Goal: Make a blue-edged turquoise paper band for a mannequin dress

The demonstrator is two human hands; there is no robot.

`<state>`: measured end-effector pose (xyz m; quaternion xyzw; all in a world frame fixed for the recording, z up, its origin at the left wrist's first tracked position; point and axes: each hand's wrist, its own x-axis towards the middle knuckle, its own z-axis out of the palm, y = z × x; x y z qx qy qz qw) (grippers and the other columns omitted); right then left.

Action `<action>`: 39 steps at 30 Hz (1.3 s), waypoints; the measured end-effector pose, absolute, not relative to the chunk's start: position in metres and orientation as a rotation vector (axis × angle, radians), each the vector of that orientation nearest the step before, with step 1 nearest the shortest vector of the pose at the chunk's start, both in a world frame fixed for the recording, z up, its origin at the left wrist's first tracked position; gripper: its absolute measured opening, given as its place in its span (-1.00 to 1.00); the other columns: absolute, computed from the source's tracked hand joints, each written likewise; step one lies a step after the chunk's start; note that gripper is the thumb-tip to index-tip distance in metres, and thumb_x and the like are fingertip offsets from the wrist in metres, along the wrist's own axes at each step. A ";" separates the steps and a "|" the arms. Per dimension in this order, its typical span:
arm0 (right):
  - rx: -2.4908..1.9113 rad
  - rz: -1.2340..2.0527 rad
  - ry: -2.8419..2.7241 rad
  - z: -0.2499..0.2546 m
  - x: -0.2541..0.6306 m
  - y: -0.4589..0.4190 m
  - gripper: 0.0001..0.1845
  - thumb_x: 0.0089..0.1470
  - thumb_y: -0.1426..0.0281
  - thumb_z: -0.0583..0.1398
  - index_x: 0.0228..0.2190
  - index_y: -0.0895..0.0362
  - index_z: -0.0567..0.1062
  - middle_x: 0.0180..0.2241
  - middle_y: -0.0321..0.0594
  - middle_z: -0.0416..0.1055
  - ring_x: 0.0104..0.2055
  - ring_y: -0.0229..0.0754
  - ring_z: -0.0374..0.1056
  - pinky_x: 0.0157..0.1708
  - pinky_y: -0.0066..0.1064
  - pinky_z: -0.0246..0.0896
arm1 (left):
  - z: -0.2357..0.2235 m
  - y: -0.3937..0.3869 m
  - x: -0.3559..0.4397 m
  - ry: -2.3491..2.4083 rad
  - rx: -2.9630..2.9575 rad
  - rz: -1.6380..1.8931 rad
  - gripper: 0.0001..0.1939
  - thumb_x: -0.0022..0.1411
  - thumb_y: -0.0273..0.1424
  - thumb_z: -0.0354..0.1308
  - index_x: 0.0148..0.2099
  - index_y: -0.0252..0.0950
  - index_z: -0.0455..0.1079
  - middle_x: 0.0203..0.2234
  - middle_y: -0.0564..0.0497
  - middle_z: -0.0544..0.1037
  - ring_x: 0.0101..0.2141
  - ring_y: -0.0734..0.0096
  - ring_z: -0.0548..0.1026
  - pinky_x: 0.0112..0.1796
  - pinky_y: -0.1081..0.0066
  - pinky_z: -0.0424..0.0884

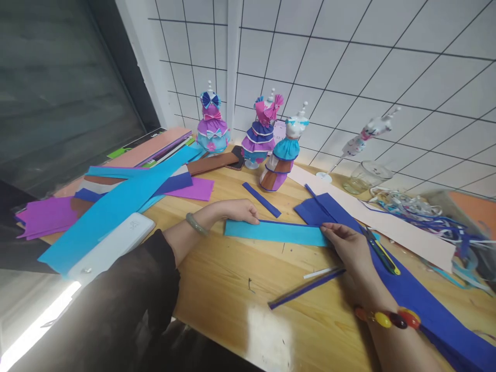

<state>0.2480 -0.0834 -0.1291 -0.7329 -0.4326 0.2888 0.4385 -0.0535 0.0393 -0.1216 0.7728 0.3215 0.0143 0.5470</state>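
Observation:
A light blue strip of crepe paper [277, 233] with a dark blue band along its far edge lies across the wooden table in front of me. My left hand [239, 211] is closed at the strip's left part, fingers curled over the far edge. At the right end, my right hand [344, 242] pinches the paper between thumb and fingertips. A narrow dark blue strip [262, 200] lies just beyond it. Under and beside my right hand are a wide dark blue paper sheet [411, 294] and a yellow-and-black utility knife [383, 253].
Several small mannequins in ruffled paper dresses [212, 124] stand along the back, with a bare tilted one [368, 134] near a glass jar [368, 176]. Coloured paper sheets [116, 206] and a white power bank [116, 248] lie left. A scrap-filled box [465, 206] is at right.

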 end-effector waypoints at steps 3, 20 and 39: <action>-1.920 0.585 -1.162 -0.131 0.255 -0.084 -0.63 -0.21 0.15 0.25 -0.40 0.16 0.55 -0.53 -0.22 0.47 -0.59 -0.27 0.22 -0.57 -0.41 0.09 | -0.120 0.040 -0.055 0.815 1.891 0.032 -0.70 -0.01 -0.19 0.19 -0.35 -0.35 0.46 -0.51 0.08 0.47 -0.48 0.52 0.34 -0.45 0.52 0.19; -1.366 1.476 -1.403 -0.098 0.170 -0.127 -0.60 -0.01 0.06 0.20 -0.28 0.12 0.49 -0.30 -0.10 0.52 -0.27 -0.12 0.44 -0.24 -0.25 0.35 | -0.118 0.045 -0.055 0.795 1.824 0.040 -0.71 0.00 -0.19 0.22 -0.37 -0.34 0.45 -0.53 0.09 0.44 -0.47 0.53 0.32 -0.41 0.50 0.19; -1.245 1.727 -1.547 -0.106 0.182 -0.116 -0.66 0.02 0.17 0.22 -0.21 0.12 0.50 -0.14 -0.10 0.49 -0.09 -0.10 0.40 -0.01 -0.15 0.25 | -0.100 0.043 -0.058 0.789 1.178 0.199 -0.76 -0.10 -0.30 0.37 -0.40 -0.34 0.47 -0.57 0.10 0.49 -0.57 0.65 0.36 -0.54 0.59 0.24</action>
